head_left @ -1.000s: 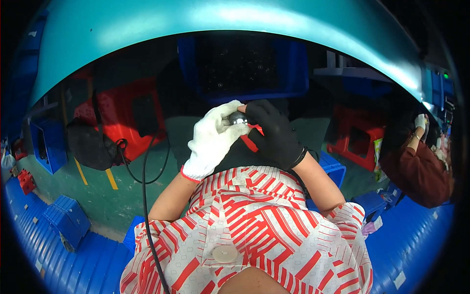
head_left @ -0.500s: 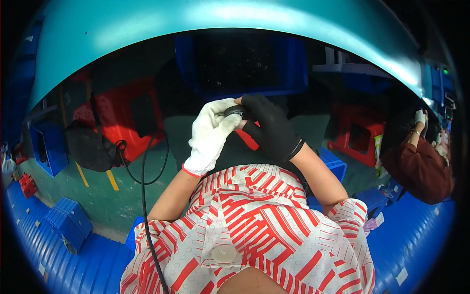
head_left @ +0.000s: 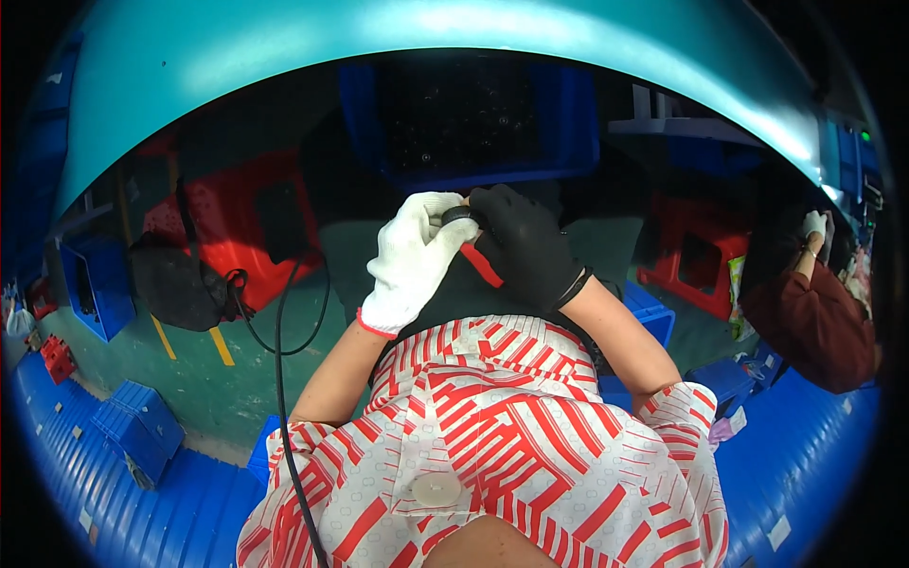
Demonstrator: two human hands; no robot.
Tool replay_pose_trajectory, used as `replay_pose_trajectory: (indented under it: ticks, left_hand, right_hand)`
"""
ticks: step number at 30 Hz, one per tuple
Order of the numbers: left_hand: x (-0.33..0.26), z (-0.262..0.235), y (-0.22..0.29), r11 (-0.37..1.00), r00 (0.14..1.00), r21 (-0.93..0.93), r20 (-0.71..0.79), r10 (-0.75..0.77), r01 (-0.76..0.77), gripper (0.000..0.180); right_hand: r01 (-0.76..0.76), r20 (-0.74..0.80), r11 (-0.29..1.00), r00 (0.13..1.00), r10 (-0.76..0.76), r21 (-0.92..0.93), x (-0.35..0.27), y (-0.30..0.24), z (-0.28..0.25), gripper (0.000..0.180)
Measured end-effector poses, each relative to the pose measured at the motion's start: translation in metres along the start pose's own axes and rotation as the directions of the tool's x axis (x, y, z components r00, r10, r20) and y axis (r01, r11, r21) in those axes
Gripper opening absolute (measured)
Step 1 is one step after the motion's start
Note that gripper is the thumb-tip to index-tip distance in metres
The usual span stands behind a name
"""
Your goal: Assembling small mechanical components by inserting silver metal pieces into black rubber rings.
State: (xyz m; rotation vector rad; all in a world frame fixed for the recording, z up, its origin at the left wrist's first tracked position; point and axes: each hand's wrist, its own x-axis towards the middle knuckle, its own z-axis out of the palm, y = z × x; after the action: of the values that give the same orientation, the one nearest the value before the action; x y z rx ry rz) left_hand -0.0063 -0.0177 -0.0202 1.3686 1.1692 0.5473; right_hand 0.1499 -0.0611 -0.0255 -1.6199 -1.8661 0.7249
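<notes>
My left hand (head_left: 409, 256), in a white knitted glove with a red cuff edge, pinches a small black round part (head_left: 458, 215) between thumb and fingers. Close against its right side is my right hand (head_left: 526, 241), in a black glove that leaves fingertips bare. Its fingers are curled in at the part, and the dark glove hides much of that grip. Both hands are held together in front of my body, just short of a blue bin (head_left: 492, 176) with small dark pieces in it.
A teal curved surface (head_left: 379, 33) spans the far side. Red stools (head_left: 222, 222) stand left and right, with a black bag (head_left: 175, 284) at the left one. A black cable (head_left: 279, 379) hangs along my left side. A co-worker in a brown sleeve (head_left: 814, 327) sits at right.
My right hand has closed in on the round part, and its thumb is now mostly out of sight. The part has turned a little, showing its dark rim. My left hand has shifted slightly right.
</notes>
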Motion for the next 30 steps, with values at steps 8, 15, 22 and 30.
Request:
replay_pose_trajectory:
  ticks: [8, 15, 22, 30]
  left_hand:
    - [0.002, -0.001, -0.009, 0.995, 0.994, 0.038, 0.059, 0.094, -0.096, 0.032]
    - [0.012, -0.001, -0.023, 0.599, 0.953, -0.744, 0.272, -0.133, 0.296, 0.028]
    - [0.006, -0.005, -0.02, 0.409, 0.911, -0.815, 0.388, -0.144, 0.411, 0.036]
    - [0.004, -0.003, -0.018, 0.674, 0.953, -0.676, 0.243, -0.178, 0.298, 0.043]
  right_hand:
    - [-0.022, 0.038, 1.0, 0.999, 0.022, 0.001, 0.001, -0.001, -0.003, 0.031]
    - [-0.068, -0.108, 0.942, 0.988, 0.11, 0.33, 0.004, -0.007, 0.001, 0.032]
    - [0.126, -0.14, 0.99, 0.981, -0.133, -0.063, -0.002, 0.007, -0.001, 0.028]
    - [-0.166, -0.05, 0.813, 0.971, 0.232, 0.558, -0.017, 0.016, 0.006, 0.035]
